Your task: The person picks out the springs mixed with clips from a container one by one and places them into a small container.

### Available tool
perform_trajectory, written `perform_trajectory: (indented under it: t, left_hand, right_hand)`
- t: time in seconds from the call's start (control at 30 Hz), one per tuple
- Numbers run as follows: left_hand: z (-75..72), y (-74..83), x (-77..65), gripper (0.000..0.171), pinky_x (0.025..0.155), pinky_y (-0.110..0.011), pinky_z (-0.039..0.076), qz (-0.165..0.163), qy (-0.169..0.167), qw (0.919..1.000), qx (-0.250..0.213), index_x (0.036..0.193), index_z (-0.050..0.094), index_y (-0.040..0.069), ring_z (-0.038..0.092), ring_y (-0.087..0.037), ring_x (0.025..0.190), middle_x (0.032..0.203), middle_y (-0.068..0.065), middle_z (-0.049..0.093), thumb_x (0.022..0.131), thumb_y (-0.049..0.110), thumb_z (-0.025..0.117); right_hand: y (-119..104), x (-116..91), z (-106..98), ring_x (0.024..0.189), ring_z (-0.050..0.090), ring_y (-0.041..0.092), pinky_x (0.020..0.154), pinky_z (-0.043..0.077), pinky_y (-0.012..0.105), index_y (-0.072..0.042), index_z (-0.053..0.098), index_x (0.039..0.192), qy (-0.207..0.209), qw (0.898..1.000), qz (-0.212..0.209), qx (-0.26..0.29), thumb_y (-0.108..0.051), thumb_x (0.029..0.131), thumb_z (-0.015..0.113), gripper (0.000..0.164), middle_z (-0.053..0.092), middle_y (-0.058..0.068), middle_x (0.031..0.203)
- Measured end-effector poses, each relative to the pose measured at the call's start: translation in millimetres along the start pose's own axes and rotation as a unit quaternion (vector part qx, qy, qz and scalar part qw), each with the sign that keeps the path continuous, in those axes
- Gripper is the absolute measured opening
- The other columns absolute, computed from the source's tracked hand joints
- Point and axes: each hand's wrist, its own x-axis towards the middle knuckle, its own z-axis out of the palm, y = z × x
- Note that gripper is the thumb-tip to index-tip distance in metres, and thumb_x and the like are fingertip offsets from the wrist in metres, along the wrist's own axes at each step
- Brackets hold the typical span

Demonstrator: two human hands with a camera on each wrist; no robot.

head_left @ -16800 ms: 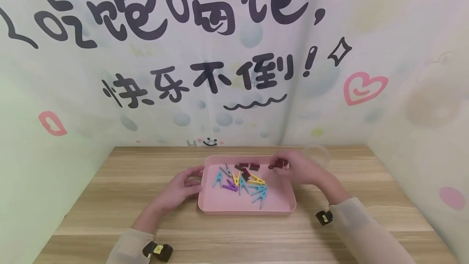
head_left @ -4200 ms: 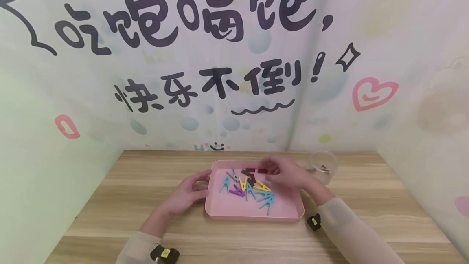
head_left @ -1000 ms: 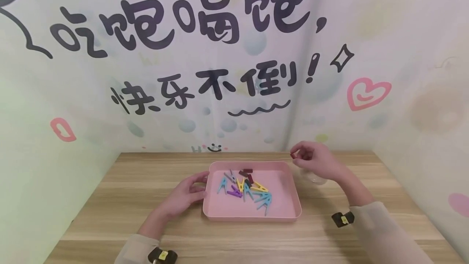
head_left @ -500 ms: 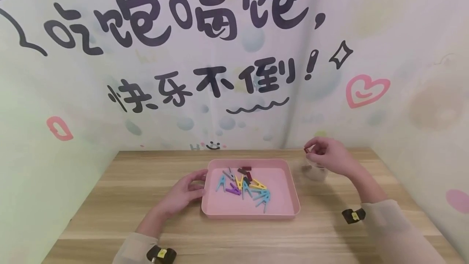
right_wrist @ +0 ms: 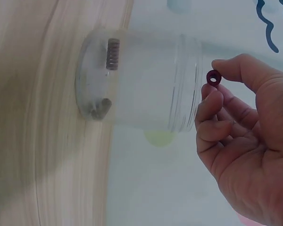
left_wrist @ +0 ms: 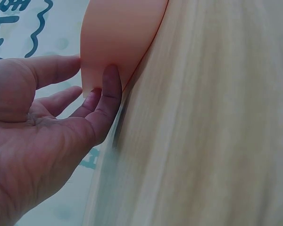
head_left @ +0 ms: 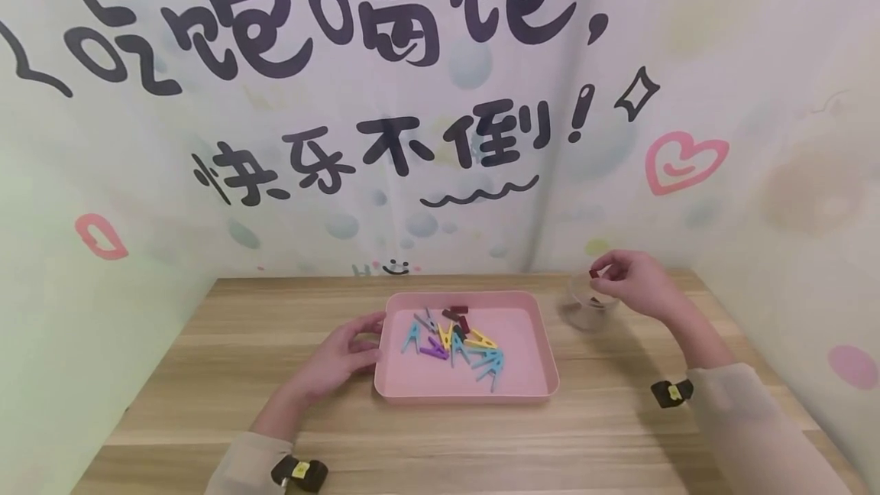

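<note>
Between thumb and fingertips, my right hand (head_left: 639, 281) pinches a dark red coil spring (right_wrist: 213, 78), seen end-on as a hollow ring in the right wrist view. It is right at the mouth of a clear plastic jar (right_wrist: 146, 80), which stands right of the tray. Inside the jar lie a spring (right_wrist: 112, 54) and another dark piece (right_wrist: 102, 109) near the bottom. My left hand (head_left: 344, 354) touches the outer left wall of the pink tray (head_left: 467, 392) with loosely extended fingers. Several dark springs (head_left: 464, 323) lie in the tray's back part.
Small clothespins share the tray: blue ones (head_left: 412, 338), yellow ones (head_left: 445, 336), a purple one (head_left: 434, 349) and a grey one (head_left: 428, 321). The wooden table (head_left: 385, 449) meets a printed curtain (head_left: 309, 235) behind the tray and jar.
The right hand has taken a spring from the tray's back right and carried it right to the jar's mouth. Fewer springs lie in the tray than earlier. The left hand stays at the tray.
</note>
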Motion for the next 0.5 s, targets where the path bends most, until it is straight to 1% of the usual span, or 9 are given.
perform_trajectory:
  t: [0.13, 0.27, 0.37, 0.5]
  left_hand:
    - [-0.5, 0.3, 0.0, 0.068, 0.103, -0.045, 0.058, -0.001, 0.0, 1.0, -0.004, 0.163, 0.033, -0.002, 0.06, -0.044, 0.131, 0.155, -0.028, 0.044, 0.105, 0.007, 0.065]
    - [-0.6, 0.0, -0.3, 0.068, 0.103, -0.045, 0.058, -0.001, -0.003, 1.0, -0.009, 0.163, 0.032, -0.002, 0.06, -0.044, 0.132, 0.155, -0.028, 0.043, 0.105, 0.007, 0.065]
    - [-0.6, -0.4, -0.1, 0.068, 0.104, -0.045, 0.058, -0.001, -0.003, 1.0, -0.008, 0.163, 0.032, -0.002, 0.059, -0.044, 0.132, 0.155, -0.028, 0.043, 0.105, 0.007, 0.065]
    - [-0.3, -1.1, 0.5, 0.068, 0.105, -0.044, 0.057, -0.008, 0.0, 1.0, -0.001, 0.164, 0.033, 0.0, 0.059, -0.043, 0.133, 0.156, -0.027, 0.044, 0.105, 0.007, 0.065]
  right_hand:
    - [1.4, 1.0, -0.6, 0.079, 0.065, 0.022, 0.066, 0.056, 0.035, 0.002, 0.072, 0.117, -0.001, 1.0, 0.008, -0.006, -0.017, 0.098, 0.076, 0.027, 0.071, 0.007, 0.09]
    - [3.0, 2.8, 0.5, 0.081, 0.067, 0.024, 0.067, 0.057, 0.036, 0.003, 0.068, 0.125, 0.003, 1.0, 0.014, -0.02, -0.023, 0.098, 0.077, 0.038, 0.072, 0.011, 0.094]
    - [2.4, 2.9, 2.5, 0.085, 0.067, 0.025, 0.07, 0.058, 0.037, 0.003, 0.065, 0.13, 0.016, 0.999, 0.011, -0.03, -0.027, 0.099, 0.077, 0.046, 0.071, 0.012, 0.098]
    - [-2.9, 1.4, 6.0, 0.09, 0.066, 0.027, 0.07, 0.058, 0.037, -0.002, 0.065, 0.133, 0.04, 0.999, -0.004, -0.035, -0.03, 0.098, 0.078, 0.046, 0.07, 0.011, 0.103]
